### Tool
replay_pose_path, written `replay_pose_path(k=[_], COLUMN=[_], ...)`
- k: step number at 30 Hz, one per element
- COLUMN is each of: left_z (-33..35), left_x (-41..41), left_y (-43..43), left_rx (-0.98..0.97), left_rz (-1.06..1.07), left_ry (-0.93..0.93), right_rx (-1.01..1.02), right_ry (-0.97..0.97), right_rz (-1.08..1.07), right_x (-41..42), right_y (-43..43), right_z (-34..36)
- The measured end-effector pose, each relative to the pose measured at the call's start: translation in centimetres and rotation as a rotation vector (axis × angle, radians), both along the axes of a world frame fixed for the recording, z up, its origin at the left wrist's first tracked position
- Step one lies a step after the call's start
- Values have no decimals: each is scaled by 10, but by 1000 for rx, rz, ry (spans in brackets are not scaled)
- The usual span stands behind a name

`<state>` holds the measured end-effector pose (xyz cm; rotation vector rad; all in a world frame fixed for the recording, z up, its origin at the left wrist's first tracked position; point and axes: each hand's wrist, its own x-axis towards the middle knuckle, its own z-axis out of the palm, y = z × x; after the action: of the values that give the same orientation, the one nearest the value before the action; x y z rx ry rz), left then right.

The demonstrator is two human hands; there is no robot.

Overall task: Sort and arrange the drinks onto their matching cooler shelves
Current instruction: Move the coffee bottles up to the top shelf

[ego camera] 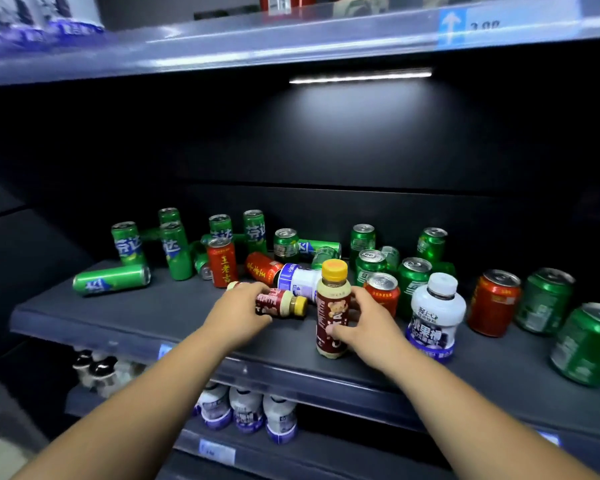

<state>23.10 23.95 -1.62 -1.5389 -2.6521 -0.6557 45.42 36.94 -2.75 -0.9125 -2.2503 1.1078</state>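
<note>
My right hand [364,322] grips an upright brown bottle with a yellow cap [332,308] near the front of the dark middle shelf [153,317]. My left hand [241,310] closes on a second brown bottle [283,303] that lies on its side, cap pointing right. Behind them lie a white and blue bottle [297,277] and a red can [262,266], both on their sides. A white bottle with a purple label [435,318] stands just right of my right hand.
Several tall green cans [127,244] stand or lie at the back left; short green cans [413,278] and red cans [494,303] crowd the right. White bottles [246,410] fill the shelf below. A shelf edge with price tags [452,27] runs overhead.
</note>
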Motion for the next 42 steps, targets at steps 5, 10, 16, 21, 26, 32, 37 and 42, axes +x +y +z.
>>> replay_pose_path(k=[5, 10, 16, 21, 26, 32, 37, 42], left_z=[-7, -15, -19, -24, -32, -33, -36, -37], left_x=[-46, -72, -87, -86, -90, -80, -58, -56], left_y=[21, 33, 36, 29, 19, 11, 4, 3], left_rx=[-81, -212, -186, -104, 120, 343, 356, 241], left_rz=[-87, -202, -253, -257, -210, -190, -232, -313], left_ry=[171, 299, 340, 381, 222, -459, -645, -707], right_rx=[9, 12, -8, 0, 8, 5, -62, -105], right_ry=[16, 46, 45, 43, 29, 30, 71, 55], right_rz=[-106, -211, -277, -280, -268, -229, -184, -201], right_x=[-20, -36, -44, -50, -52, -67, -73, -77], right_y=[-9, -17, -24, -27, -20, -19, -17, -20], right_z=[-10, -19, -22, -21, -20, -20, -26, -36])
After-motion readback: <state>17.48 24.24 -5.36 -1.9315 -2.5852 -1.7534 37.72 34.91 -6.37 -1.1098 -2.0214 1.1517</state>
